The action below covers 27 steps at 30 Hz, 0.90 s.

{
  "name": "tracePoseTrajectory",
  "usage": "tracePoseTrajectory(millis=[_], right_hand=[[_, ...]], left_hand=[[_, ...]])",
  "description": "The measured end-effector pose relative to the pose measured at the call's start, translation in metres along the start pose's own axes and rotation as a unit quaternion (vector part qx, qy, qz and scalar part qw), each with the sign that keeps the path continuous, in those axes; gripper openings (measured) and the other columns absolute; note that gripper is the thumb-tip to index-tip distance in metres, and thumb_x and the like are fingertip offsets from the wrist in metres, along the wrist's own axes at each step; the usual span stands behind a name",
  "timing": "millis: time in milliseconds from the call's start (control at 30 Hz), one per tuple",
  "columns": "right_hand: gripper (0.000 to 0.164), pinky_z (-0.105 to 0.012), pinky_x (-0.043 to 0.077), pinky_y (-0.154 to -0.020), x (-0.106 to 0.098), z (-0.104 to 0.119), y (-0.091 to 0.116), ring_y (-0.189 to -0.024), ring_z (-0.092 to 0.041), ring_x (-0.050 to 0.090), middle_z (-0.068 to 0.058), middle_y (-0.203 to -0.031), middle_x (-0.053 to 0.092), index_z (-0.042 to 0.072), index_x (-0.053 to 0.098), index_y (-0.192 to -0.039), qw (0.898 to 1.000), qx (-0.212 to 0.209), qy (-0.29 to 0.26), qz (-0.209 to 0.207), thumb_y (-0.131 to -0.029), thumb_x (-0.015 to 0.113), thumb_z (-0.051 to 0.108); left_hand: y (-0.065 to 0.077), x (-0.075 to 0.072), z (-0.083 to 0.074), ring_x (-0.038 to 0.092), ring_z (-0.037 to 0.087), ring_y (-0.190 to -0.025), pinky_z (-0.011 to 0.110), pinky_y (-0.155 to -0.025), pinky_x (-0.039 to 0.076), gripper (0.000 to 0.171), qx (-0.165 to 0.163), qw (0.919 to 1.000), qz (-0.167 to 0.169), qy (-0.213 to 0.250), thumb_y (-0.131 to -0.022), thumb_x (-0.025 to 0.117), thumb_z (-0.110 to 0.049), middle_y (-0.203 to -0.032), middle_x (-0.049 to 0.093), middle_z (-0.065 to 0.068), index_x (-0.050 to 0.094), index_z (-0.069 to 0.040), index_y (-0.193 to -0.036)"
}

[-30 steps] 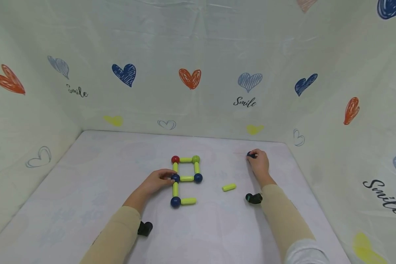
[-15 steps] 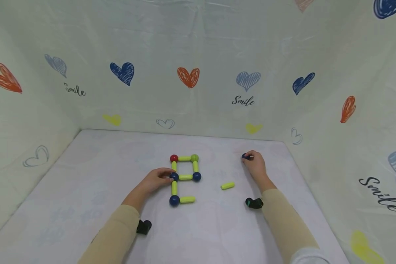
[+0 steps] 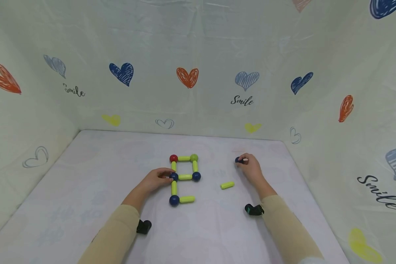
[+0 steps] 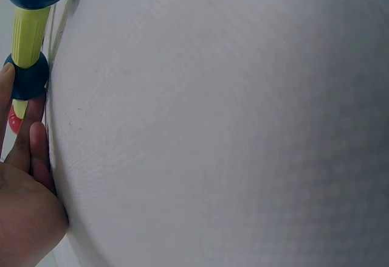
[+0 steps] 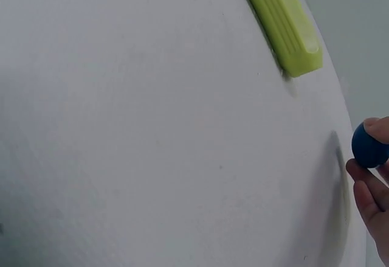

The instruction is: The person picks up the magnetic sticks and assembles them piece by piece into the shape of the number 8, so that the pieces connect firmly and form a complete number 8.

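Observation:
A flat figure of lime-green rods and balls lies on the table, with a red ball (image 3: 173, 158) and a green ball (image 3: 194, 157) at its far corners. My left hand (image 3: 156, 179) pinches the blue ball (image 4: 30, 78) at the figure's left middle between thumb and fingers. Another blue ball (image 3: 196, 176) sits at the right middle, and a third blue ball (image 3: 174, 200) at the near left, with a rod (image 3: 187, 199) pointing right from it. Off to the right, my right hand (image 3: 251, 169) pinches a loose blue ball (image 5: 369, 148) between thumb and fingers.
A loose lime-green rod (image 3: 227, 185) lies between the figure and my right hand. Black wrist cameras (image 3: 254, 209) stick out from the inner side of both sleeves. A white cloth with hearts hangs around the table (image 3: 112, 154) at the back and sides.
My right hand has moved left and slightly nearer with the blue ball in its fingers. My left hand keeps its hold on the figure; the view has shifted slightly.

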State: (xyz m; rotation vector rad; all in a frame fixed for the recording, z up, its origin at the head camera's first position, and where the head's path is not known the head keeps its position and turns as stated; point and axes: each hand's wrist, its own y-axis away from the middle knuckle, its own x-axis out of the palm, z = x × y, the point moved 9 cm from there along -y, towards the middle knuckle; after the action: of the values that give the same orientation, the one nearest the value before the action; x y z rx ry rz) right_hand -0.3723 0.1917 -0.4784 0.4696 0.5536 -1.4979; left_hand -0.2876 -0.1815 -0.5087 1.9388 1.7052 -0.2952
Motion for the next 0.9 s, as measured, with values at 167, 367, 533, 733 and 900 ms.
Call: tracePoseTrajectory(millis=[167,367,533,733,900], right_hand=[[0.017,-0.033,0.049,-0.071,0.008,0.008,0.01,-0.098,-0.03,0.058,-0.02,-0.121,0.054,0.002,0.059,-0.102,1.0,0.0,-0.005,0.031,-0.089,0.07,0.005],[0.016,-0.037,0.049,-0.075,0.014,0.023,0.021,-0.1,-0.031,0.059,-0.019,-0.124,0.055,0.003,0.06,-0.102,0.999,-0.008,-0.002,0.046,-0.09,0.069,0.006],[0.015,-0.04,0.05,-0.078,0.02,0.038,0.032,-0.101,-0.033,0.06,-0.019,-0.123,0.056,0.004,0.06,-0.1,0.998,-0.025,0.0,0.062,-0.089,0.07,0.006],[0.015,-0.042,0.05,-0.081,0.026,0.053,0.044,-0.098,-0.032,0.062,-0.018,-0.119,0.057,0.005,0.06,-0.097,0.995,-0.048,0.003,0.083,-0.087,0.071,0.004],[0.015,-0.038,0.051,-0.076,0.029,0.061,0.052,-0.096,-0.029,0.063,-0.016,-0.117,0.058,0.006,0.06,-0.096,0.993,-0.057,0.001,0.099,-0.087,0.071,0.003]], left_hand=[[0.0,0.001,0.0,0.052,0.028,-0.112,0.046,-0.098,0.042,0.034,0.003,1.0,0.001,-0.001,-0.091,0.07,-0.017,-0.124,0.062,0.01,0.067,-0.013,-0.124],[0.0,0.001,0.001,0.052,0.028,-0.114,0.046,-0.099,0.041,0.035,-0.002,1.0,0.001,0.006,-0.09,0.071,-0.018,-0.124,0.061,0.008,0.066,-0.015,-0.125],[-0.001,0.002,0.001,0.052,0.028,-0.112,0.046,-0.098,0.042,0.035,-0.004,1.0,-0.001,0.003,-0.091,0.07,-0.018,-0.124,0.061,0.009,0.066,-0.014,-0.125],[0.0,0.002,0.001,0.052,0.029,-0.112,0.045,-0.097,0.043,0.035,-0.008,1.0,-0.002,0.003,-0.091,0.07,-0.018,-0.125,0.061,0.01,0.066,-0.014,-0.125],[0.001,0.001,0.0,0.052,0.029,-0.111,0.046,-0.096,0.043,0.034,-0.006,1.0,-0.001,0.002,-0.091,0.07,-0.018,-0.125,0.06,0.011,0.066,-0.013,-0.125]])
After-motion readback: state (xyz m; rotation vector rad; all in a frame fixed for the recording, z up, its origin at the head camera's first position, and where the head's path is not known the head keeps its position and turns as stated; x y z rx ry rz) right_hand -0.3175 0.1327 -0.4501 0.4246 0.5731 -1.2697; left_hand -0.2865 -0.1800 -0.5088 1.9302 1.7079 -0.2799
